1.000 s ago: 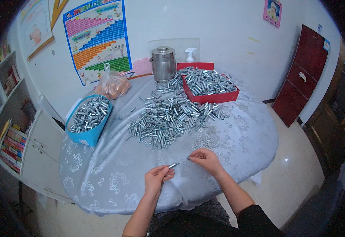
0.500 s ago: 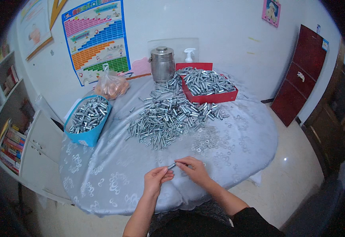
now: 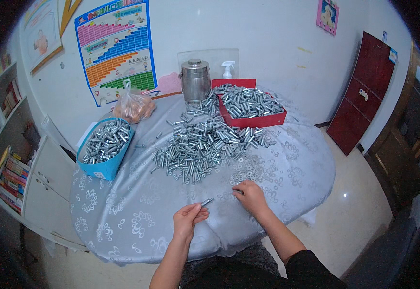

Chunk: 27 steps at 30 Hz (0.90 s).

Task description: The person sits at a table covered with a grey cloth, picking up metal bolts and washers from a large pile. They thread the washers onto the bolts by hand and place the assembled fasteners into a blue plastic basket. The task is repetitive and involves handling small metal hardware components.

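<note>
My left hand (image 3: pixel 188 219) pinches a silvery expansion bolt (image 3: pixel 207 202) between thumb and fingertips, its free end pointing up and right over the near part of the table. To the right, apart from it, my right hand (image 3: pixel 251 196) is curled with thumb and fingertips close together, by the near edge of a scatter of small washers (image 3: pixel 248 169). Whatever those fingertips may hold is too small to make out. Beyond both hands spreads a large heap of metal bolts and sleeves (image 3: pixel 195 149).
A blue basket (image 3: pixel 105 168) full of metal sleeves stands at left, with a tied plastic bag (image 3: pixel 134 107) behind it. A red box (image 3: pixel 260 121) heaped with metal parts, a steel canister (image 3: pixel 195 82) and a white spray bottle (image 3: pixel 227 70) stand at the back of the cloth-covered round table (image 3: pixel 137 212).
My right hand has left the bolt and moved right and away from me, toward the washers. The left hand still holds the bolt in nearly the same place.
</note>
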Available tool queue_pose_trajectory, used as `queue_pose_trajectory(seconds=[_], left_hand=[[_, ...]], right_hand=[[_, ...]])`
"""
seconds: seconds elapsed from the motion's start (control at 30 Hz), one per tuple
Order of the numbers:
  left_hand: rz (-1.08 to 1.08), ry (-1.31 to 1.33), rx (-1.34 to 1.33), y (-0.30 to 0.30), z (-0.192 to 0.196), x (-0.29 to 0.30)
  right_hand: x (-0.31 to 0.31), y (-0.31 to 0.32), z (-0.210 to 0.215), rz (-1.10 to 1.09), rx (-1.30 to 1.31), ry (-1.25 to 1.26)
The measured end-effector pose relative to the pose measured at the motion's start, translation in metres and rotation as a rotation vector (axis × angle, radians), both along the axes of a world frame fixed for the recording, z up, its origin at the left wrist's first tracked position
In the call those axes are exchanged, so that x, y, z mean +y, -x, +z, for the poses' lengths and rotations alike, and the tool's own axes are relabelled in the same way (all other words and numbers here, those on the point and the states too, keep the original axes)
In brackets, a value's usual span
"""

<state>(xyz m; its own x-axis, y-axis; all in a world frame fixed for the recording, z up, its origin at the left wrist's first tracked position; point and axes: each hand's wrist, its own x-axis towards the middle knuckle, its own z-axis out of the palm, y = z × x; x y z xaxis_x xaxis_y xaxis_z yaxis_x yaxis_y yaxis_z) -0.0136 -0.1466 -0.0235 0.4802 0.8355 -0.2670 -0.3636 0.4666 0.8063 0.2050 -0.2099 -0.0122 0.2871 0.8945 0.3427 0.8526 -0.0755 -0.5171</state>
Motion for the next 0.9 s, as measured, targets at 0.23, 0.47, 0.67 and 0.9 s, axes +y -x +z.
queue_pose_trajectory(seconds=[0.23,0.47,0.67,0.9], left_hand=[[0.008,0.012,0.019,0.002,0.003,0.000],[-0.003,0.005,0.015,0.003,0.000,0.001],[-0.022,0.010,-0.004,0.003,-0.003,0.002],[-0.041,0.042,-0.006,0.006,-0.003,0.005]], right_hand=[[0.008,-0.003,-0.006,0.019,-0.066,0.034],[0.011,-0.002,0.011,-0.002,0.140,0.195],[0.020,0.021,0.008,0.230,0.987,0.106],[0.026,0.036,0.010,0.282,1.013,0.189]])
